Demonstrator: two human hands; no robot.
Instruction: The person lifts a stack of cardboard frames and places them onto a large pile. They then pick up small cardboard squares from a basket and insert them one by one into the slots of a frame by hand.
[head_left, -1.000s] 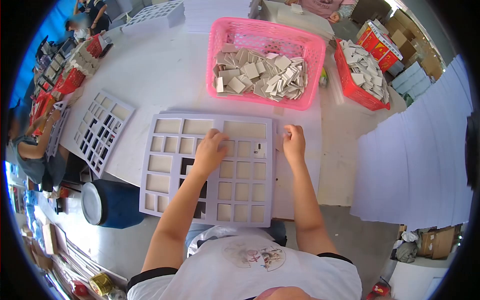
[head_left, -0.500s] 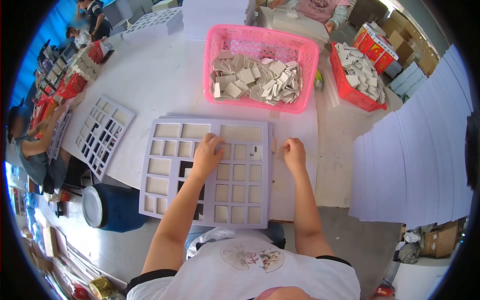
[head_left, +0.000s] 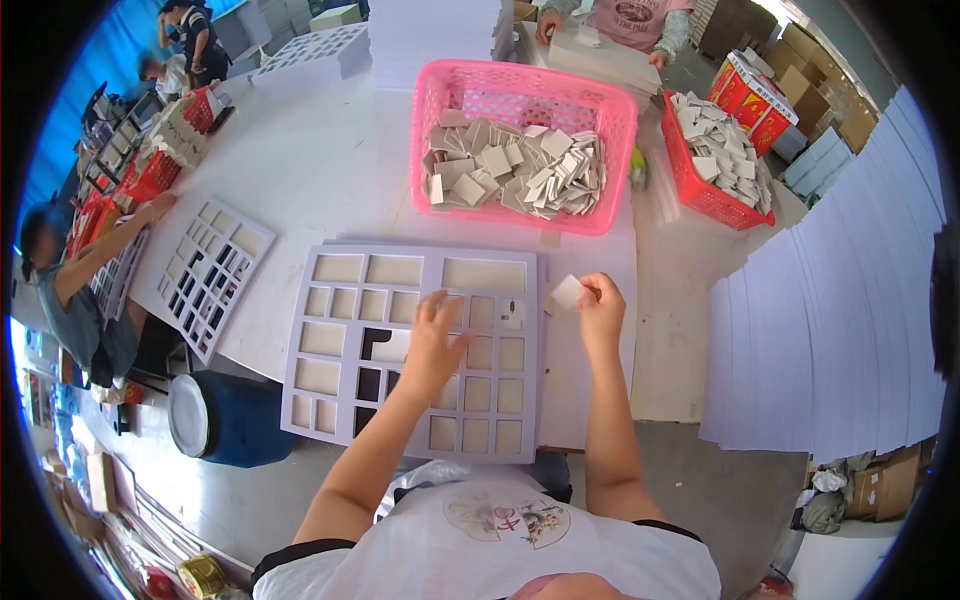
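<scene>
A white frame board [head_left: 436, 300] with rectangular openings lies on the table in front of me. Grey pieces fill many of its openings; several in the middle column show black. My left hand [head_left: 433, 350] is over the middle of the board, fingers spread, with a pale piece [head_left: 393, 346] lying beside it in a black opening. Right of the board, my right hand [head_left: 602, 302] pinches a small grey square card [head_left: 568, 291] above the table. Beyond the board stands a pink basket [head_left: 425, 140] of loose grey cards [head_left: 495, 160].
Another board [head_left: 255, 240] lies to the left, near a co-worker [head_left: 80, 290]. A red basket [head_left: 715, 200] of cards and tall white stacks [head_left: 830, 290] stand at the right. A blue barrel [head_left: 245, 418] is at lower left. Another person [head_left: 640, 15] is across the table.
My left hand has shifted slightly right and spread its fingers, uncovering the pale piece. A grey card now shows in my right hand. The co-worker at left has reached an arm farther forward.
</scene>
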